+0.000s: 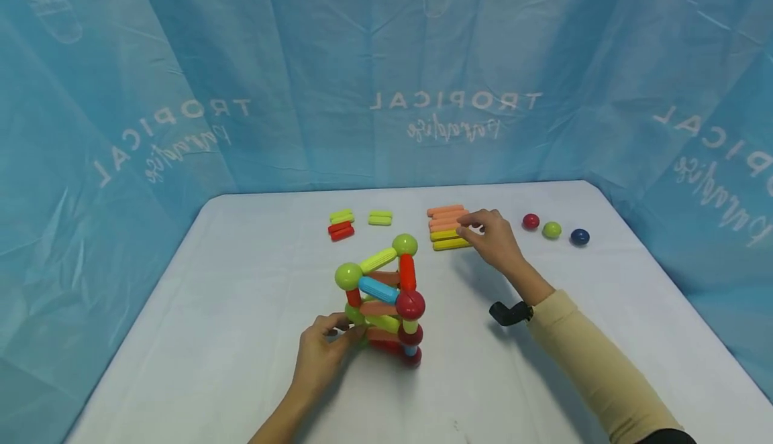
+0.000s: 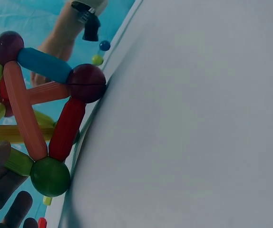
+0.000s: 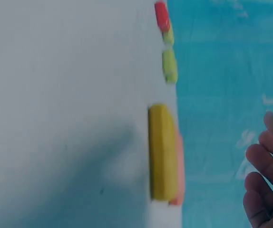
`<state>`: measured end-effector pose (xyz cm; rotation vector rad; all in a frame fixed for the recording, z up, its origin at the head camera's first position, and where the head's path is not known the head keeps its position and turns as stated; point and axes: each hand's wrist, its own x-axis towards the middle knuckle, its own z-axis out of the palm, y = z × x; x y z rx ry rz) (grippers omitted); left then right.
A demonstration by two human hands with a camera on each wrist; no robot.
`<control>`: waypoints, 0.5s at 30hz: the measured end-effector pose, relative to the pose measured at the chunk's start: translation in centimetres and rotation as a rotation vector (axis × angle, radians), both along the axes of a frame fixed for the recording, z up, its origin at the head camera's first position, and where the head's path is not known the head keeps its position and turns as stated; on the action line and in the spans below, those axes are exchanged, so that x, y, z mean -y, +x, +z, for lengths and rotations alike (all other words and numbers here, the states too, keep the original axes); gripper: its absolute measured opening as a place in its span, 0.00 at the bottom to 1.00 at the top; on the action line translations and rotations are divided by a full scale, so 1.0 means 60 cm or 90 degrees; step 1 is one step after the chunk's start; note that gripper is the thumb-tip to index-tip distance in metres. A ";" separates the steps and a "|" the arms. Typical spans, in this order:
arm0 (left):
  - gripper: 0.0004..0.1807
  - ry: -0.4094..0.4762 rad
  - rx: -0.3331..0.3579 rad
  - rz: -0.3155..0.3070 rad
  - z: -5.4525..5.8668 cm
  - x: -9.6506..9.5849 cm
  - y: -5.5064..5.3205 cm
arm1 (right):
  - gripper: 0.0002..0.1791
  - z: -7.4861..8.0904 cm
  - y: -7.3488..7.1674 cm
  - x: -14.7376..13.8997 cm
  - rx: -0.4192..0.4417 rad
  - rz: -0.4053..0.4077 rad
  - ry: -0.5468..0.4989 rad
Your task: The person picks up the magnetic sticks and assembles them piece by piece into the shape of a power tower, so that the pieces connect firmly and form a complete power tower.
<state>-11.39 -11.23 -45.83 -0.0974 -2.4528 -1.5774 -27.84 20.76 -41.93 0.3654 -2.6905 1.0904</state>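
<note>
A tower of coloured magnetic rods and balls (image 1: 378, 290) stands on the table, left of the middle. My left hand (image 1: 323, 353) pinches its lower left side around the green ball and rod there. The left wrist view shows the tower's blue rod (image 2: 45, 65), red rod (image 2: 67, 129) and green ball (image 2: 50, 176) up close, with my fingers at the edge. My right hand (image 1: 492, 239) hovers over the yellow rods (image 1: 451, 244), its fingers loosely bent and holding nothing. In the right wrist view those yellow rods (image 3: 162, 152) lie apart from the fingers (image 3: 267, 164).
Several orange rods (image 1: 445, 211) lie behind the yellow ones. Further left are short green rods (image 1: 380, 218) and short red rods (image 1: 341, 231). A red ball (image 1: 531, 221), a green ball (image 1: 552, 230) and a blue ball (image 1: 580, 237) sit at the right. A blue curtain (image 1: 386, 62) surrounds the table.
</note>
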 end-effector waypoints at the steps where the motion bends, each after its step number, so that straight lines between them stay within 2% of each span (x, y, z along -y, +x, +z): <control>1: 0.08 0.002 -0.005 -0.002 -0.001 0.000 -0.004 | 0.15 -0.006 -0.006 -0.002 0.000 -0.013 0.008; 4: 0.08 0.011 -0.009 -0.008 -0.001 -0.003 -0.014 | 0.16 -0.016 -0.018 -0.009 0.004 -0.043 0.018; 7: 0.07 0.014 -0.007 -0.011 0.000 -0.004 -0.017 | 0.16 -0.020 -0.024 -0.004 0.014 -0.032 0.015; 11: 0.07 0.003 -0.001 -0.014 -0.001 -0.005 -0.013 | 0.17 -0.016 -0.038 0.036 0.025 0.030 -0.007; 15: 0.06 -0.011 0.009 -0.016 -0.002 -0.008 0.000 | 0.18 -0.018 -0.071 0.096 0.012 0.094 0.002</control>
